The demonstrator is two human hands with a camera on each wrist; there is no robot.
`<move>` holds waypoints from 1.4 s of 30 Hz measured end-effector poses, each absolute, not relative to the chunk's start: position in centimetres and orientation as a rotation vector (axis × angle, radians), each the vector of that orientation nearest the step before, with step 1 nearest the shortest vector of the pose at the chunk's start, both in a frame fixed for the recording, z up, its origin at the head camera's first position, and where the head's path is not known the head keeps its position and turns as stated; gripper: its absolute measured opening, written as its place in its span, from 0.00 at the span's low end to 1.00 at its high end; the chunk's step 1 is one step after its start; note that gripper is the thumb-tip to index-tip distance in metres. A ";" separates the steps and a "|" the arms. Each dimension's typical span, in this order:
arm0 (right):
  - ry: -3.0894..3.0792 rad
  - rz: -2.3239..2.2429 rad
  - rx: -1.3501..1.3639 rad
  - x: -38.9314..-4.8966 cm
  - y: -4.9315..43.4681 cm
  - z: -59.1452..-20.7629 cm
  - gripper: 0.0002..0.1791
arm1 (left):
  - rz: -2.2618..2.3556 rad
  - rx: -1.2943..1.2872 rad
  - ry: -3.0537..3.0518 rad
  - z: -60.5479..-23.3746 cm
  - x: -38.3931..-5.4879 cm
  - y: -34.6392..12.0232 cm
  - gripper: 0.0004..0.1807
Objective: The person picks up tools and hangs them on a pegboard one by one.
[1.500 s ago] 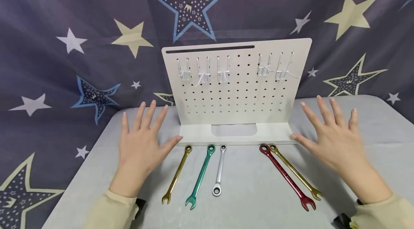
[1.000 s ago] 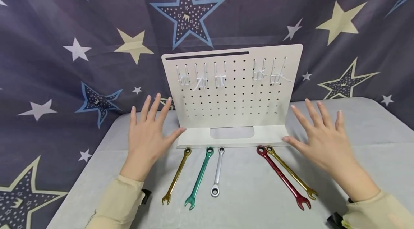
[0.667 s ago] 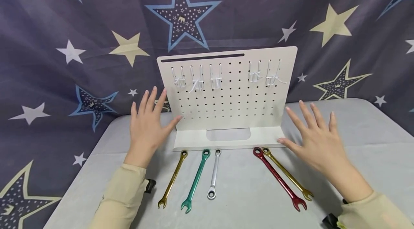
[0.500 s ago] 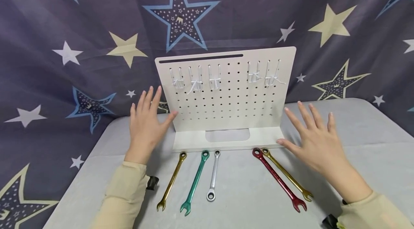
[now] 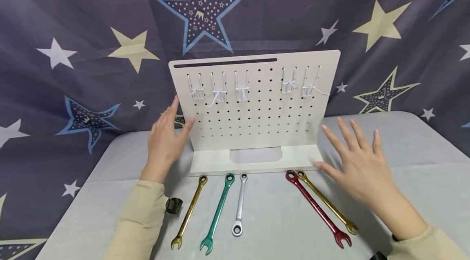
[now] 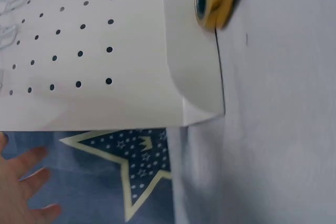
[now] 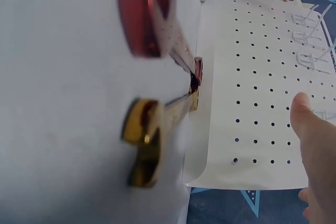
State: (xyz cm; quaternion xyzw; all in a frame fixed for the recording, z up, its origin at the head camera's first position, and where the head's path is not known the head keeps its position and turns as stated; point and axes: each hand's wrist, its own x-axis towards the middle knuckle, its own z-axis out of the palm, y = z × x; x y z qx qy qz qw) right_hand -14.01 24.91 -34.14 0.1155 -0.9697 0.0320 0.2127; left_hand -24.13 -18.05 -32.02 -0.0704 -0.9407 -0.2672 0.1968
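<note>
My left hand (image 5: 164,139) is at the left edge of a white pegboard stand (image 5: 253,139), its thumb in front of the board; whether it touches cannot be told. In the left wrist view, the left hand's fingers (image 6: 35,182) extend below the board's edge and hold nothing. My right hand (image 5: 361,166) is spread beside the stand's right end, holding nothing. On the left side of the table lie a gold wrench (image 5: 191,211), a green wrench (image 5: 219,211) and a silver wrench (image 5: 240,203). To the right, a red wrench (image 5: 317,209) lies with its ring end against another gold wrench (image 5: 328,203).
Several white wire hooks (image 5: 242,88) hang along the board's upper part. The grey-covered table (image 5: 279,219) stands before a dark star-patterned curtain (image 5: 257,15). A black wrist device (image 5: 174,205) sits at the left cuff.
My left hand has moved in from the left to the board's left edge, its fingers drawn closer together. The right hand stays spread. The wrenches stay in place while the head view shifts.
</note>
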 end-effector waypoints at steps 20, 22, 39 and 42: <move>-2.665 0.086 0.378 -13.5 24.2 -33.1 0.47 | -1.330 -0.207 -2.469 -32.0 -25.4 -17.7 0.31; -2.676 0.093 0.387 -13.5 24.0 -33.0 0.47 | -1.353 -0.198 -2.458 -32.3 -25.6 -17.7 0.31; -2.774 0.359 0.390 -12.5 23.2 -32.5 0.31 | -1.321 -0.307 -2.522 -34.4 -26.7 -18.2 0.26; -2.814 0.437 0.413 -12.5 23.1 -32.4 0.24 | -1.384 -0.312 -2.495 -34.3 -26.8 -18.2 0.24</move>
